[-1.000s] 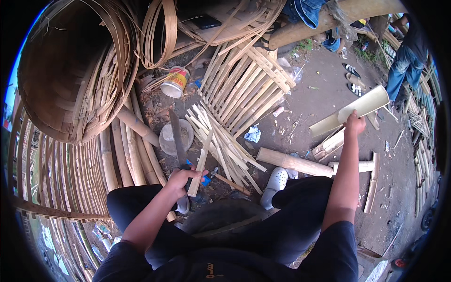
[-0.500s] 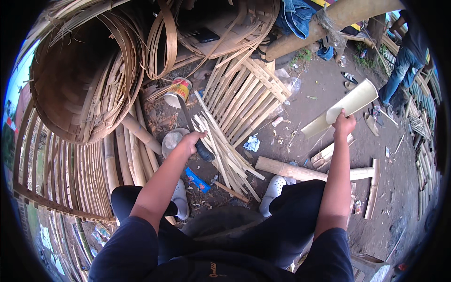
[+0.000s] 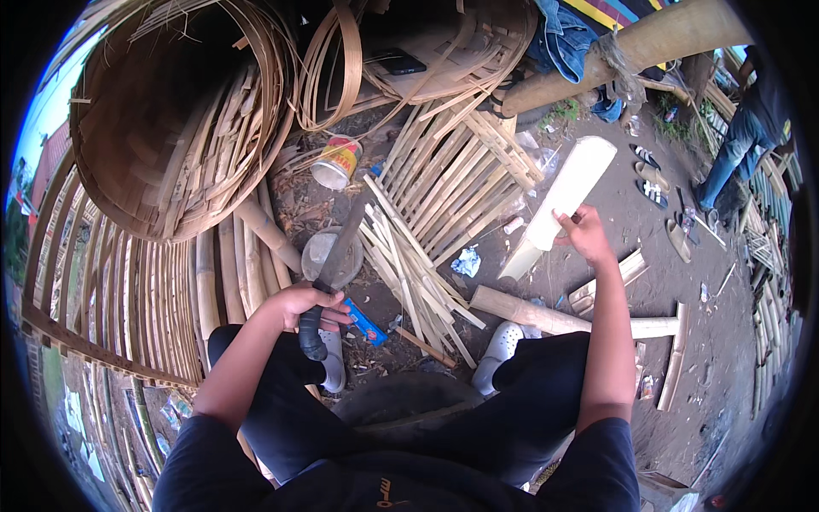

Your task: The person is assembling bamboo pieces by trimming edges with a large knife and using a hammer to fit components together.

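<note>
In my left hand (image 3: 305, 305) is a machete (image 3: 343, 243), its long dark blade slanting away from me. The black handle (image 3: 312, 334) hangs below the grip, and some fingers look loosely stretched around it. My right hand (image 3: 587, 235), out to the right, pinches the edge of a wide split bamboo piece (image 3: 570, 183) with a pale inner face. That piece tilts up and away, held above the ground. Between the hands lies a loose heap of thin bamboo strips (image 3: 409, 269), with a blue wrapper (image 3: 365, 322) close to the left hand.
Beyond the strips lies a slatted bamboo panel (image 3: 456, 171). A tin can (image 3: 337, 162) and a round grey block (image 3: 331, 258) stand left of it. Large woven baskets (image 3: 111, 154) fill the upper left. A bamboo pole (image 3: 546, 316) lies across the right front; a person (image 3: 738, 136) stands far right.
My left hand has drawn left and nearer to me with the machete. My right hand has moved left, and the bamboo piece now stands at a steeper slant.
</note>
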`<state>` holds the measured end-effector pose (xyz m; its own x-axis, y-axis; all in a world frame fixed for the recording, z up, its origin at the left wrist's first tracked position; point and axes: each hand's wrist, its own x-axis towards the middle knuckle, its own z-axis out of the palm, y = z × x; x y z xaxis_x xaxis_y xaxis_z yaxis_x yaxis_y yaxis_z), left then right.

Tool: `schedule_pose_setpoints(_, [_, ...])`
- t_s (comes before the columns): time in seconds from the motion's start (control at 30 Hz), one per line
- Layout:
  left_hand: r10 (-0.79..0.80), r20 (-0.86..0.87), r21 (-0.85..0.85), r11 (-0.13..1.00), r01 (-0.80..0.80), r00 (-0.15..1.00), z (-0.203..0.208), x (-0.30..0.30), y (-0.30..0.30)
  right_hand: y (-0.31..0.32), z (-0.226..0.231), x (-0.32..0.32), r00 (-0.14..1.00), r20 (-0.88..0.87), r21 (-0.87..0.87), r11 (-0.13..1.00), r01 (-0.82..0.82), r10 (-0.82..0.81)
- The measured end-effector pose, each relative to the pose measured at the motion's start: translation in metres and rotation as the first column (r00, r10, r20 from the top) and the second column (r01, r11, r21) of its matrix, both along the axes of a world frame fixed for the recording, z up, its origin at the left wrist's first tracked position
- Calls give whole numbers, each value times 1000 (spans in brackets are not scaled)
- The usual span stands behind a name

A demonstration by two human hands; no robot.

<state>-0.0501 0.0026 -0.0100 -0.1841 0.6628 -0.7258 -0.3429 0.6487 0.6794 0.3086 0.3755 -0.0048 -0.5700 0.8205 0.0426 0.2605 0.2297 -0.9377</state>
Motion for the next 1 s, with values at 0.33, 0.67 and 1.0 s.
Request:
schedule_pose_setpoints(0.33, [-21,-123,208,977,47,992,25,29,-36,-91,-45,-130,818,321,206,808,-553,478])
schedule_pose_setpoints(0.67, [248,-40,220,947,-234,968,22,26,-46,-155,-93,-217,645,615,224,684,-694,453])
schedule_pose_setpoints(1.0, [413,-132,350,870,-348,901,26,23,-54,-170,-102,-277,813,427,385,734,-560,396])
